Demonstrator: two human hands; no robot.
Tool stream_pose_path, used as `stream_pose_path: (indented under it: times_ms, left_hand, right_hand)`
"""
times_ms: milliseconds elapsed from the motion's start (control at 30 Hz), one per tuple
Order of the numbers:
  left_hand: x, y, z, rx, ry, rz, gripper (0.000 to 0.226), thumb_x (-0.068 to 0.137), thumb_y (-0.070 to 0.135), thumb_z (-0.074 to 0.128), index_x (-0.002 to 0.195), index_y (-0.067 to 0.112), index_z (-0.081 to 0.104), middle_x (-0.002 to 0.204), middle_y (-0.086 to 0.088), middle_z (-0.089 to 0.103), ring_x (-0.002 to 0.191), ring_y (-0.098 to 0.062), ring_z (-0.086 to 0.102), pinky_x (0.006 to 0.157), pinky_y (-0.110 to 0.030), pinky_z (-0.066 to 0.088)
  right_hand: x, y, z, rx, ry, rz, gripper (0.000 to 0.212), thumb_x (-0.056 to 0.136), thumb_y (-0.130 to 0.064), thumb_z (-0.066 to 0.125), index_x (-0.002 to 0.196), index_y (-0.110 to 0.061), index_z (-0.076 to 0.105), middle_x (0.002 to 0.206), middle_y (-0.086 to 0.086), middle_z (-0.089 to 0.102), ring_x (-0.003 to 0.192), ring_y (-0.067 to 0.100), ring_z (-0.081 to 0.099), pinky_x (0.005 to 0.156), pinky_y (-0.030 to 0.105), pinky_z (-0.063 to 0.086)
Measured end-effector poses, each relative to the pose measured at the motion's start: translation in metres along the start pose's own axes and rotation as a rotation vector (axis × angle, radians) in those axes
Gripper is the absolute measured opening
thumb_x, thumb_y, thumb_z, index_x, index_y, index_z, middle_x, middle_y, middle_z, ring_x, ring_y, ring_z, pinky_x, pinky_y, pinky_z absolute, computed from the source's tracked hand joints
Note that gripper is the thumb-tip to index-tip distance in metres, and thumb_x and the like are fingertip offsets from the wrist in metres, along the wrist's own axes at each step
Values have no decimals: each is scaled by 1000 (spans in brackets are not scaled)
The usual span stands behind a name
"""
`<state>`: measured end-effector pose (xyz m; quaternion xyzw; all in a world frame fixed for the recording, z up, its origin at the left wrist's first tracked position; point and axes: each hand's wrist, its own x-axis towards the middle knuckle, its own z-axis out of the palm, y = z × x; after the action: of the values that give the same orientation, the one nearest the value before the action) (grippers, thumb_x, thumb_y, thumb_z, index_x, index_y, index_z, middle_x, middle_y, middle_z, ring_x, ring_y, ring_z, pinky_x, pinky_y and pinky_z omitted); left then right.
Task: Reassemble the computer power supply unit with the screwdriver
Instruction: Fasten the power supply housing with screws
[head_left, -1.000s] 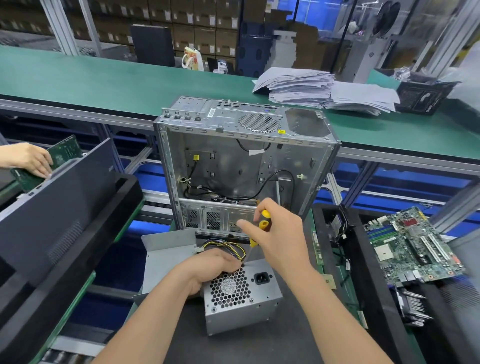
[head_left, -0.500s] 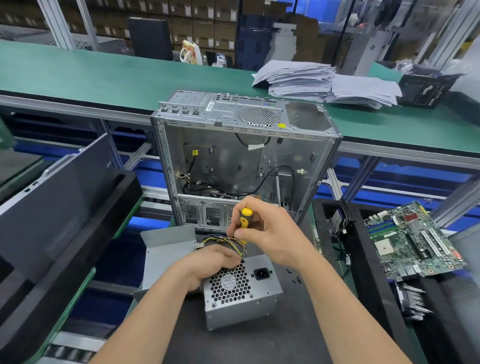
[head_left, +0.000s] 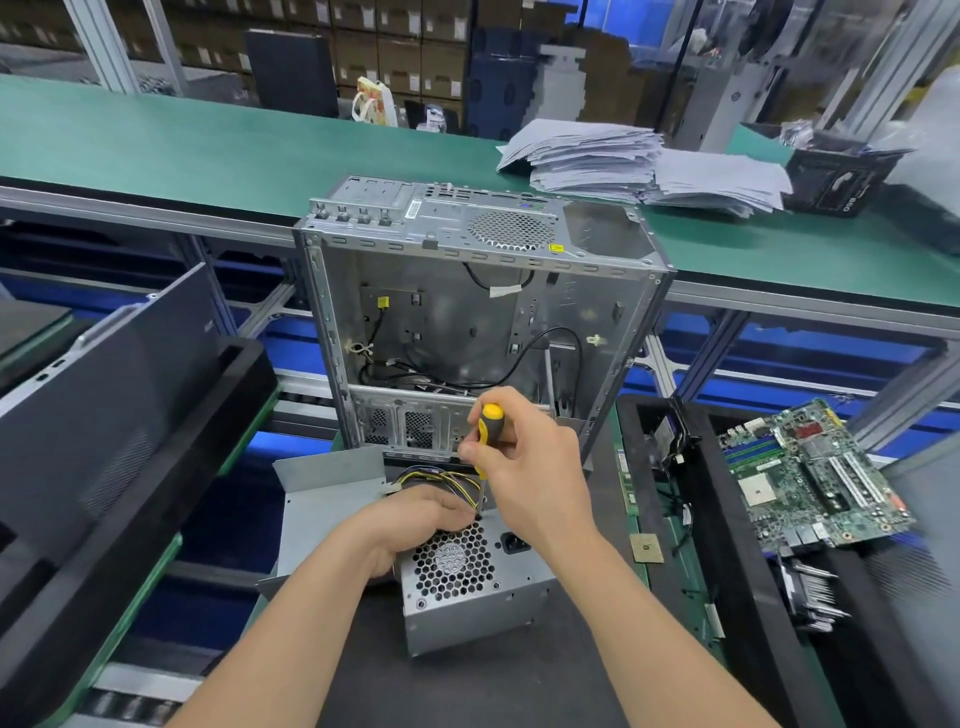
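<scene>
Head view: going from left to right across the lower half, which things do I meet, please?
Dark flat panel → grey metal cover → power supply unit → square chip → motherboard.

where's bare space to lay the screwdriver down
Free: the dark mat in front of the grey metal power supply box, between the forearms; the flat grey metal sheet to its left; the green bench top behind the open silver computer case. Crowded: the box's top edge, with yellow-and-black wires, left hand and the right hand gripping the yellow-handled screwdriver.
</scene>
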<state>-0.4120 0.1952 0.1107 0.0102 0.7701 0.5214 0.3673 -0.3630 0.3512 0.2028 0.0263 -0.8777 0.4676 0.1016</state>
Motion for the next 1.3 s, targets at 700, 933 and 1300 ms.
stream_pose_path:
  times_ms: [700, 933, 1300]
  left_hand:
    - [-2, 2, -2, -3, 28, -49, 11, 99, 23, 68, 105, 28, 75, 129, 2, 69, 130, -21, 54, 107, -35, 38]
    - [-7, 6, -3, 29, -11, -37, 22, 97, 40, 67, 116, 32, 74, 128, 7, 68, 121, -16, 60, 104, -37, 48]
    - [-13, 30, 18, 530, 388, 154, 22, 93, 41, 65, 75, 28, 68, 77, 17, 66, 74, -5, 59, 63, -27, 44]
  right_hand:
    - [-6, -3, -16, 113, -173, -70, 15, 93, -15, 77, 92, -25, 66, 90, 3, 74, 92, 28, 71, 90, 53, 56]
    - [-18, 5, -53, 174, 31, -75, 14, 96, -16, 75, 99, -27, 66, 91, 4, 76, 92, 24, 76, 88, 49, 60]
    - [-38, 79, -99, 165, 219, 175, 12, 103, -15, 62, 94, -22, 66, 82, 5, 76, 83, 23, 78, 81, 50, 62]
